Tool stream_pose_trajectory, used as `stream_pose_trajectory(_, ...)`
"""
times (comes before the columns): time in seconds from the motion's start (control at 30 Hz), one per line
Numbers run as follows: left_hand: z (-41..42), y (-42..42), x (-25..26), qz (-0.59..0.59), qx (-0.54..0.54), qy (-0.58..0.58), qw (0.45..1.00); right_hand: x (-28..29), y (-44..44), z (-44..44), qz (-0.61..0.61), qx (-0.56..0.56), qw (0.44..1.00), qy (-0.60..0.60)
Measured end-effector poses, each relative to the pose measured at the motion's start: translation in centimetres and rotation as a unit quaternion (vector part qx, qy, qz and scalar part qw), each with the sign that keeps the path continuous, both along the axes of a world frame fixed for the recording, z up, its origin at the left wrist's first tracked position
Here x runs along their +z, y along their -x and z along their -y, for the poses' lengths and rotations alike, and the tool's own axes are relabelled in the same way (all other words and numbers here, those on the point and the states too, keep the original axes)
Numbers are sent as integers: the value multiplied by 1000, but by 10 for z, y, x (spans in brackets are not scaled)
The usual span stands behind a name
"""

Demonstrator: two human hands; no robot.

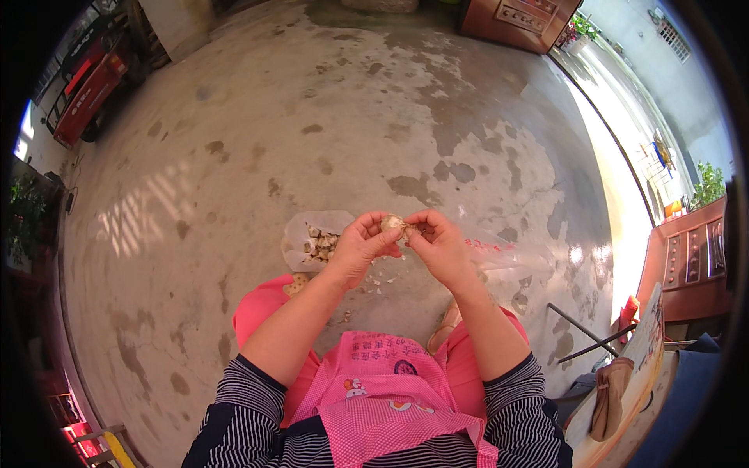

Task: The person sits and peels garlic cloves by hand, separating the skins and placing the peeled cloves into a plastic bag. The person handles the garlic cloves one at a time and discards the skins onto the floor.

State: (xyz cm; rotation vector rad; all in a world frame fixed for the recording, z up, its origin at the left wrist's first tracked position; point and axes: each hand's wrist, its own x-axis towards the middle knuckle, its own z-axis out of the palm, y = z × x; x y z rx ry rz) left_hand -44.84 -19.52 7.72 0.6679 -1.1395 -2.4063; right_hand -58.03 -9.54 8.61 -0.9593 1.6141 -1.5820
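My left hand (365, 245) pinches a pale, brownish bulb (391, 222), which looks like a garlic bulb, between thumb and fingers. The fingertips of my right hand (436, 245) grip the bulb's narrow, dry end from the other side. Below and left of my left hand, a translucent white plastic bag or container (294, 238) on the floor holds many small pale-brown pieces (320, 244). Thin white peelings (377, 282) lie scattered on the floor beneath my hands. Behind my right hand, a clear plastic bag (515, 255) with red print lies spread out.
A stained concrete floor (246, 158) surrounds me. At the right stand a folding table (635, 374) with a brown glove or shoe (611, 398) on it, and a reddish wooden door (690, 263). A red cargo vehicle (90, 108) is at the upper left, and a yellow-topped frame (119, 450) at the lower left.
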Motion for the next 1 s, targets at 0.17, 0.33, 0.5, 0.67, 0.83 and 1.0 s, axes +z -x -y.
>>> stream_pose_trajectory(0.17, 4, -4, -3, 11, -4, 19, 1000, 11, -3, -1, -71, 5, 997, -36)
stream_pose_trajectory(0.33, 5, 0, -1, 6, -20, 37, 999, 21, -2, -3, -97, -2, 995, -37)
stream_pose_trajectory(0.5, 3, 4, 1, 21, -26, 33, 999, 16, 4, -10, -73, 5, 996, -57)
stream_pose_trajectory(0.67, 3, 3, -1, 35, -50, 51, 997, 19, 4, -16, -167, 22, 986, -10)
stream_pose_trajectory(0.83, 0, 4, 2, 26, -60, 63, 996, 22, 4, -19, -193, 30, 980, -22)
stream_pose_trajectory(1.0, 0, 3, -3, 32, -57, 80, 995, 20, 3, -19, -190, 20, 981, -42)
